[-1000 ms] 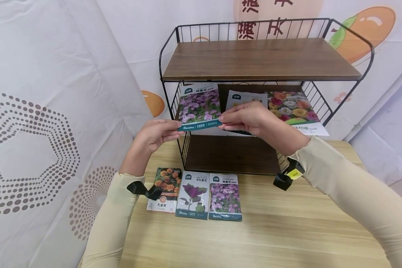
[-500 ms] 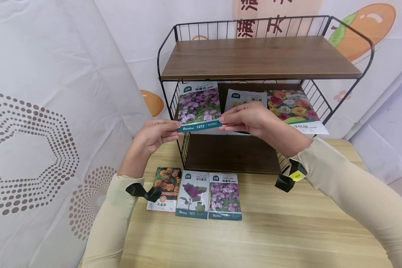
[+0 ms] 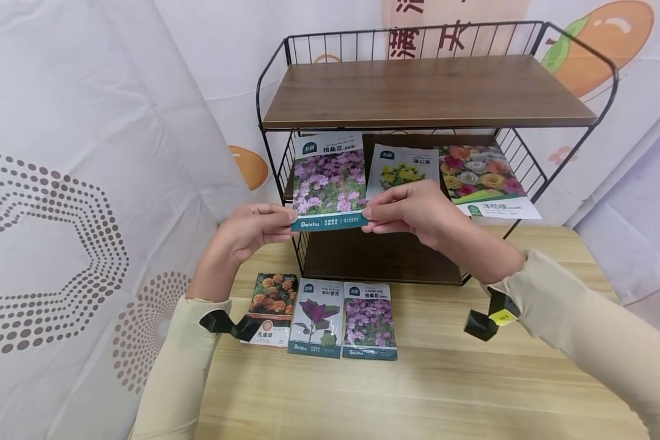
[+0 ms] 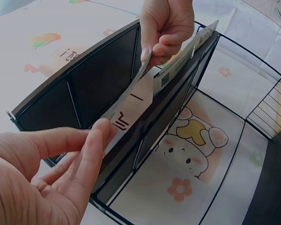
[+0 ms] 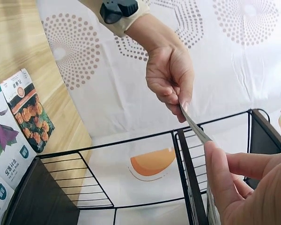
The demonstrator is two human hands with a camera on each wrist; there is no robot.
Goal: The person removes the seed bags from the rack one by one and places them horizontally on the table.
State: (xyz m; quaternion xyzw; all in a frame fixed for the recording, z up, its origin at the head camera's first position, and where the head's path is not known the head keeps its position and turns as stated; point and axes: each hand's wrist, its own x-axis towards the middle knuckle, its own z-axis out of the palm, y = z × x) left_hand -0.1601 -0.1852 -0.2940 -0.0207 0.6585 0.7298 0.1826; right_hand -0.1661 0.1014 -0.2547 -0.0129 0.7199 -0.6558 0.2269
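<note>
A seed packet [image 3: 330,183] with purple-pink flowers and a teal bottom band is pinched by both hands at its lower corners. My left hand [image 3: 255,231] grips the left corner, and my right hand [image 3: 412,211] the right corner. Tilted face up, the packet overlaps the left part of the middle shelf in the head view. Both wrist views show it nearly edge-on, stretched between the fingertips. Behind my right hand lies a yellow-flower packet [image 3: 404,164], partly hidden by the fingers. A packet with multicoloured blooms [image 3: 481,174] lies at the shelf's right, its white lower edge jutting forward.
The black wire rack has a brown top shelf [image 3: 429,91] and a dark bottom shelf [image 3: 379,260]. On the wooden table [image 3: 418,391] before it lie three packets in a row: orange marigolds [image 3: 273,299], a purple-leaved plant [image 3: 315,321] and purple-pink flowers [image 3: 370,321].
Both hands have come slightly down and toward me with the packet, which shows larger and more face-on. More of the yellow-flower packet shows above my right hand.
</note>
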